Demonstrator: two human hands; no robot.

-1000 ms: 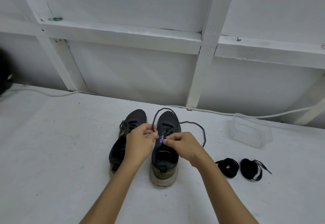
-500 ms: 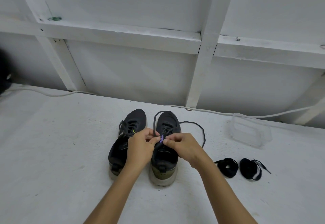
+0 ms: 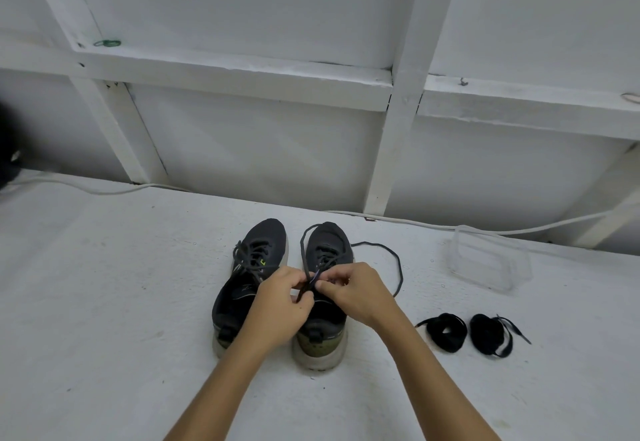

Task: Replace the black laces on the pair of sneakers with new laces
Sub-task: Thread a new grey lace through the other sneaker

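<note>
Two dark sneakers stand side by side on the white table, toes away from me. The left sneaker (image 3: 258, 260) is still laced with a black lace. Over the tongue of the right sneaker (image 3: 327, 250), my left hand (image 3: 280, 305) and my right hand (image 3: 356, 291) both pinch its black lace (image 3: 394, 267). One end of that lace loops up over the toe; the other trails right on the table. Two coiled black laces (image 3: 446, 331) (image 3: 490, 335) lie to the right of the shoes.
A clear plastic container (image 3: 488, 262) sits at the back right. A white cable (image 3: 104, 191) runs along the foot of the white framed wall. A dark object (image 3: 8, 149) shows at the left edge.
Both hands have stayed on the right sneaker's tongue and drawn closer together. The lace loop over the toe has dropped lower and got smaller.
</note>
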